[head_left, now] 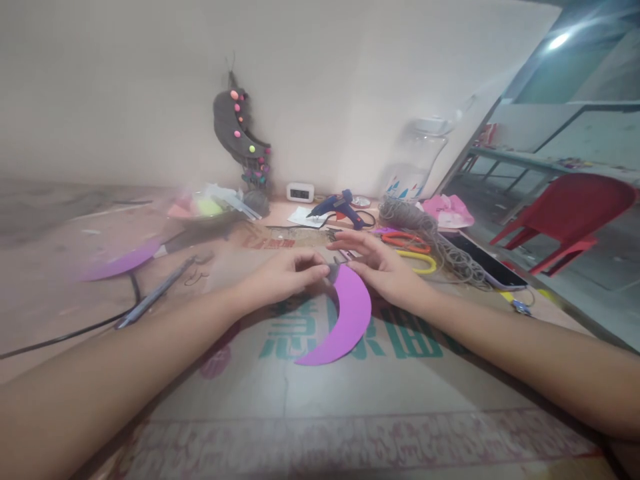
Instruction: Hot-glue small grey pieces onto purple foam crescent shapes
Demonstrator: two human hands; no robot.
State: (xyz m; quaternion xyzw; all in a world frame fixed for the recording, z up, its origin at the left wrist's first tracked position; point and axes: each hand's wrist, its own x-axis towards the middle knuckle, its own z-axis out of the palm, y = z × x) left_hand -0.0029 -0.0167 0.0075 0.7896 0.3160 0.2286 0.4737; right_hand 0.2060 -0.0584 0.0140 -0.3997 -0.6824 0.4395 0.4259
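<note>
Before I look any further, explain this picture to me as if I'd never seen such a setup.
There is no machine here: a person works with two bare hands, seen by a camera on their head looking forward and down. On a printed sheet lies a flat purple crescent. The left hand seems to pinch a small grey piece at its upper end; the right hand is spread, its thumb near the same end. Blur hides the exact grip. Beyond are a blue glue gun, grey yarn and a phone. A dark crescent decoration hangs on the wall.
</note>
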